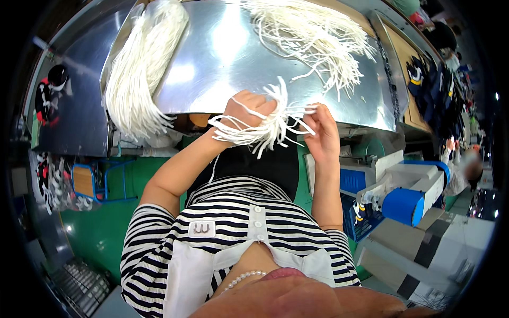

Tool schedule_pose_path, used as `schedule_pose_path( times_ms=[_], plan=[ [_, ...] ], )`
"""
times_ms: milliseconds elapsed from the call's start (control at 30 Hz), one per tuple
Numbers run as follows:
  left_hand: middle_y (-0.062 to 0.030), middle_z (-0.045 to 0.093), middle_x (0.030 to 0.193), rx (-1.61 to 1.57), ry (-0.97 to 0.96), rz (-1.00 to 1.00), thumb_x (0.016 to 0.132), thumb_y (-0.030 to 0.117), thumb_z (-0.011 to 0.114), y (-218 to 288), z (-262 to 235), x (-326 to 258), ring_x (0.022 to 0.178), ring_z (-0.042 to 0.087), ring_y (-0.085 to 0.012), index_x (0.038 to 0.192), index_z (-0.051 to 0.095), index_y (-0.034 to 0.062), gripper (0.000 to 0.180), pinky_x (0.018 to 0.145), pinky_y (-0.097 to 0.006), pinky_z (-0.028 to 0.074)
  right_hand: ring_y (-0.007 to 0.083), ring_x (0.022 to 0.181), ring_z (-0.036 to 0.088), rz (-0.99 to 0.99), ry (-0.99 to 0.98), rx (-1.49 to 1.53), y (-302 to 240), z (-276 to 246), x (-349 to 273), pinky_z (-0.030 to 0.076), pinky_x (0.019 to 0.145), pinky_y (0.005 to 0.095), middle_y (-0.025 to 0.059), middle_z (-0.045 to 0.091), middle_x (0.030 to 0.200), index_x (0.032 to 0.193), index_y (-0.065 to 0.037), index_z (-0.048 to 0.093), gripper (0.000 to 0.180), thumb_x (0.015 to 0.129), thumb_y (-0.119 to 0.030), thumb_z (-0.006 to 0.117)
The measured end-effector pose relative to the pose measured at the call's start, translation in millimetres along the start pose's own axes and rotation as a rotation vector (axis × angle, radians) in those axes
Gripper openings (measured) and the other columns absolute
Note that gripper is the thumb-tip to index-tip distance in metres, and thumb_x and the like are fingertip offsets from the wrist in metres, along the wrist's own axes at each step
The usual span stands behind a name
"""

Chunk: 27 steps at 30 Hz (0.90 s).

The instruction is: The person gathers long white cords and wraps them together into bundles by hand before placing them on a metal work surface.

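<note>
My left hand (245, 110) is closed around a bunch of white cords (273, 123), whose loose ends fan out over the wrist and to the right. Beside it, my right hand (321, 126) pinches the end of a cord between thumb and fingers. Both hands are held just in front of the near edge of a shiny metal table (222, 63). A loose pile of white cords (318, 40) lies at the table's far right. At its left, a thick bundle of white cords (140, 74) hangs partly over the near edge.
A blue-framed stool (87, 180) stands on the green floor at the left. To the right are a white and blue machine (411, 191) and cardboard boxes (403, 244). Dark gloves or similar pieces (432, 79) are heaped beyond the table's right side.
</note>
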<state>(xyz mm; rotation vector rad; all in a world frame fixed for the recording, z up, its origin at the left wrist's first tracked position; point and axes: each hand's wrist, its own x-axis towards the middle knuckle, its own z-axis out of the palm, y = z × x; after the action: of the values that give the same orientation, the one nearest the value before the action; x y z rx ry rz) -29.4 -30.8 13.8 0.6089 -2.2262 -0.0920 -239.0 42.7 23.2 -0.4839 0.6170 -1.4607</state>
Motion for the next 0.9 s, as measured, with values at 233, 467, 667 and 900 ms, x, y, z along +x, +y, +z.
schedule_pose_path(
  times_ms=[233, 467, 667, 900],
  plan=[
    [-0.0036, 0.047, 0.057, 0.042, -0.101, 0.028, 0.071, 0.025, 0.067, -7, -4, -3, 0.054, 0.054, -0.0214, 0.078, 0.060, 0.0100, 0.018, 0.054, -0.035, 0.043, 0.0061, 0.043, 0.024, 0.063, 0.028, 0.311, -7, -7, -22, 0.020, 0.040, 0.0218, -0.0061, 0.030, 0.050, 0.091, -0.006, 0.056, 0.019, 0.101, -0.017, 0.044],
    [-0.0026, 0.047, 0.057, 0.071, -0.073, 0.046, 0.071, 0.028, 0.066, -10, -3, -2, 0.053, 0.054, -0.0207, 0.078, 0.059, 0.0118, 0.019, 0.055, -0.034, 0.044, 0.0176, 0.096, 0.060, 0.067, 0.111, -0.546, 10, -2, -29, 0.047, 0.066, 0.0246, 0.0155, 0.061, 0.112, 0.134, 0.000, 0.036, 0.043, 0.098, -0.019, 0.050],
    [-0.0034, 0.047, 0.057, 0.085, -0.152, 0.015, 0.075, 0.031, 0.065, -12, -2, -6, 0.054, 0.055, -0.0219, 0.077, 0.058, 0.0112, 0.021, 0.055, -0.034, 0.043, 0.0027, 0.058, 0.042, -0.047, 0.212, -0.602, 14, -1, -2, 0.032, 0.051, 0.0167, -0.0019, 0.056, 0.074, 0.108, 0.001, 0.061, 0.019, 0.092, -0.006, 0.056],
    [-0.0071, 0.059, 0.067, 0.068, -0.347, -0.199, 0.082, 0.030, 0.060, -8, -6, -1, 0.063, 0.062, -0.0250, 0.087, 0.059, 0.0092, 0.021, 0.060, -0.037, 0.046, 0.0146, 0.086, 0.054, -0.552, 0.142, -1.026, 13, 26, -12, 0.045, 0.074, 0.0257, 0.0063, 0.057, 0.097, 0.117, -0.001, 0.057, 0.034, 0.084, -0.007, 0.066]
  ],
)
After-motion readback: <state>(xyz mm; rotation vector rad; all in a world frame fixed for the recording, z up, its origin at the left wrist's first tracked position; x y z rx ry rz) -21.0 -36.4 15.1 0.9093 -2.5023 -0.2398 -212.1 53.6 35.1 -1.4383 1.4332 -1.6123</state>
